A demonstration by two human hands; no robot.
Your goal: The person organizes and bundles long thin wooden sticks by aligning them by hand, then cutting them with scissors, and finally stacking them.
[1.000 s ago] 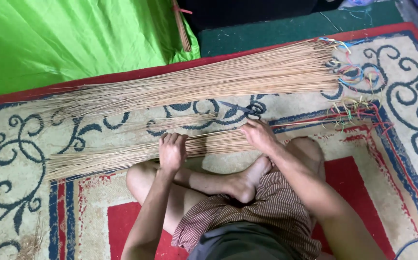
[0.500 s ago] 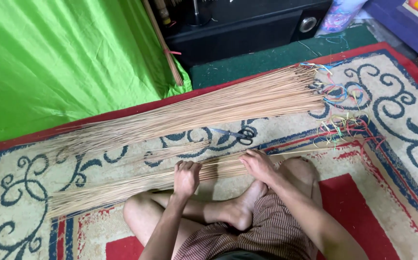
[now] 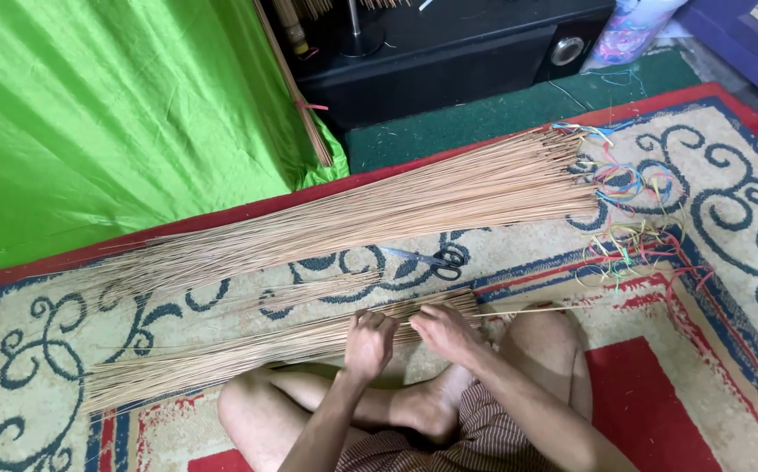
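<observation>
I sit cross-legged on a patterned rug [image 3: 728, 288]. A small bundle of thin tan sticks [image 3: 221, 354] lies across the rug just in front of my legs. My left hand [image 3: 368, 343] is closed around this bundle near its thick end. My right hand [image 3: 444, 332] rests on the same bundle close beside the left, fingers curled over the sticks. A much larger sheaf of sticks [image 3: 396, 205] lies farther away, running diagonally. Black scissors [image 3: 431, 260] lie between the two bundles.
Coloured strings [image 3: 628, 218] are scattered at the right end of the large sheaf. A green cloth [image 3: 108, 114] hangs at the back left, with a tied stick bundle [image 3: 296, 87] leaning on it. A black cabinet [image 3: 449, 52] stands behind the rug.
My view has tilted up, showing more of the cabinet. My right hand slid left along the small bundle toward the left hand; both hands now sit close together.
</observation>
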